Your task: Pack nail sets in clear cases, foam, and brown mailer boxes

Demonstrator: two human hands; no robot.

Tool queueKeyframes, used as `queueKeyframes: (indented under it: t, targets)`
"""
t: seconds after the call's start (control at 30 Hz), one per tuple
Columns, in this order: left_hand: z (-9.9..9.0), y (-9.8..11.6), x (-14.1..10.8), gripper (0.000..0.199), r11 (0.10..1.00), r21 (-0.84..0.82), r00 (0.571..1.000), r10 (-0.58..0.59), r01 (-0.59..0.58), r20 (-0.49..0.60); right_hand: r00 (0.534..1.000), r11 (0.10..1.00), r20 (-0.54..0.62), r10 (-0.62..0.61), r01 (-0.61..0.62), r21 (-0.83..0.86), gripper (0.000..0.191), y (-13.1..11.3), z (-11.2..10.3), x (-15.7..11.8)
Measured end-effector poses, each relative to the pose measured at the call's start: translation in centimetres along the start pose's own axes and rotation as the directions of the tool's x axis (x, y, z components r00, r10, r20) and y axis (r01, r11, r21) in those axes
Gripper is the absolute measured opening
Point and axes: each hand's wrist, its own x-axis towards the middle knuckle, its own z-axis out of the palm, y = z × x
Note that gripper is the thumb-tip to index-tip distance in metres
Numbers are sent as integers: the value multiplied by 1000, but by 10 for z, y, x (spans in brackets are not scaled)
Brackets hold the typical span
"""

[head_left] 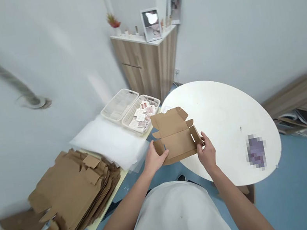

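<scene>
A partly folded brown cardboard box (178,143) is held in front of my body, over the near left edge of the round white table. Its lid panel with side flaps stands open on the far side, while the side walls are raised. My left hand (154,157) grips the left wall, thumb inside the box and fingers outside. On the opposite wall, my right hand (207,152) is closed around the cardboard near a slot. The outer fingers of both hands are partly hidden.
A stack of flat cardboard box blanks (69,193) lies at the left, beside white sheets (113,140). White plastic baskets (123,125) stand behind, one holding small packets. The round table (219,119) carries a blurred purple item (255,151). A wooden cabinet (145,67) fills the corner.
</scene>
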Motion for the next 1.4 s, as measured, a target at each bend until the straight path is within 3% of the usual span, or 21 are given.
queueKeyframes:
  t: [0.1,0.2,0.33,0.5,0.6,0.7,0.83,0.9,0.93,1.0,1.1,1.17,1.27,1.4]
  targets:
    - [45,16,20,69,997,74,994,30,-38,109,996,996,-2,86,-85,28,53,43,-21,-2]
    - [79,21,37,46,999,34,969,26,-35,247,974,972,-8,227,-226,65,51,81,-35,-13]
    - [106,14,54,29,997,-35,935,72,-63,346,881,863,2,473,-464,199,50,120,-37,-37]
    - [113,9,75,27,995,2,912,88,-98,400,774,746,2,633,-611,264,44,140,-29,-57]
    - [114,14,91,29,990,9,902,124,-140,412,731,690,26,681,-654,309,43,141,-28,-56]
    - [117,22,109,29,977,36,867,167,-208,469,665,589,95,741,-711,384,45,140,-29,-50]
    - [119,27,120,38,962,69,882,211,-263,421,666,611,22,746,-698,374,46,140,-29,-46]
    - [117,27,114,44,927,89,876,309,-364,369,666,639,-47,744,-690,339,46,140,-30,-46]
    - [116,27,109,45,887,111,850,384,-448,359,671,656,-79,737,-683,323,47,140,-32,-46]
    - [111,26,96,45,770,135,730,513,-624,451,685,686,-124,718,-666,292,47,140,-35,-45]
    - [108,25,77,40,582,130,514,566,-803,644,683,682,-96,724,-689,245,50,139,-41,-38]
    - [110,23,69,36,494,136,429,549,-859,717,676,668,-47,736,-712,217,53,139,-43,-30]
    - [118,23,63,33,425,172,393,513,-889,763,686,675,-10,728,-714,183,57,138,-46,-16]
    - [131,25,63,30,351,230,385,476,-908,791,700,674,54,713,-703,226,59,139,-52,9]
